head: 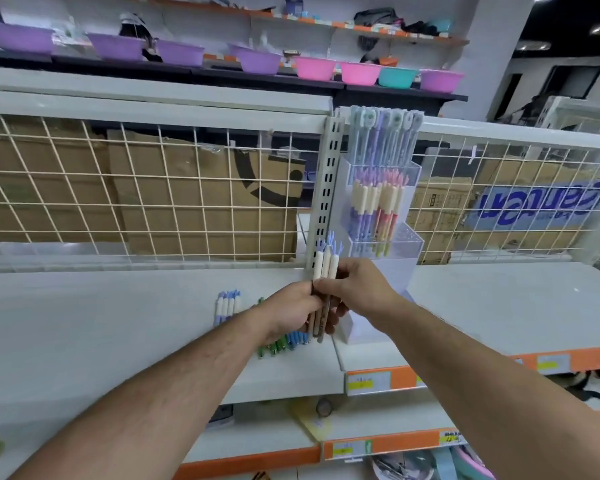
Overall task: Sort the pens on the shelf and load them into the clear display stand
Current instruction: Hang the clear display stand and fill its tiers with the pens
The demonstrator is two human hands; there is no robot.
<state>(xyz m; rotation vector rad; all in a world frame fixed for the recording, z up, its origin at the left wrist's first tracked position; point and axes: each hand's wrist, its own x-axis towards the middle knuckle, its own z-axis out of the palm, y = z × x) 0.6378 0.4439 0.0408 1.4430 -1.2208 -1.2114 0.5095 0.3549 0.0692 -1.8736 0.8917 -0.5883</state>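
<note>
1 head-worn wide-angle view, forward and slightly down, close over the shelf (84,323), edges apparently bowed.

All there is to see of the person is two arms, and both are bare. The left forearm (174,386) and the right forearm (465,358) are uncovered from the wrist down to the bottom edge of the view, where they pass out of sight. Fine short hair lies along both, easiest to make out on the left one. The left hand (288,311) and the right hand (354,285) are bare too, as are both wrists. The knuckles show as soft ridges across the back of the right hand (the picture is too blurred there to tell much about the nails). Both arms look broad near the bottom edge and slimmer toward the hands.
</note>
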